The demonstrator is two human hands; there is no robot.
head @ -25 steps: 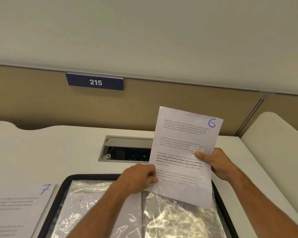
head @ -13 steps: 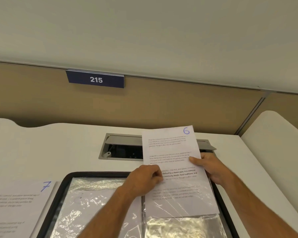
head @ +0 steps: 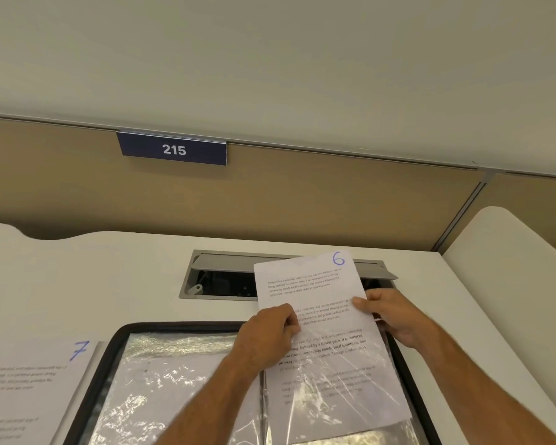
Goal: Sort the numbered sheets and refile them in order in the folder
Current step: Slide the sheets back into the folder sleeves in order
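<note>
- Sheet 6 (head: 315,284) sits partly inside a clear sleeve (head: 344,390) on the open folder's (head: 103,358) right page
- Left hand (head: 267,335) pinches its left edge; right hand (head: 395,316) grips its right edge
- Sheet 7 (head: 29,380) lies on the desk (head: 77,284), left of the folder

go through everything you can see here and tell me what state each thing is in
Sheet 6: partly slid into a plastic sleeve, top half out.
Folder: open flat on the desk.
Sheet 7: lying loose, left of folder.
Left hand: pinching sheet 6.
Right hand: gripping sheet 6.
Desk cable hatch: lid open.
</note>
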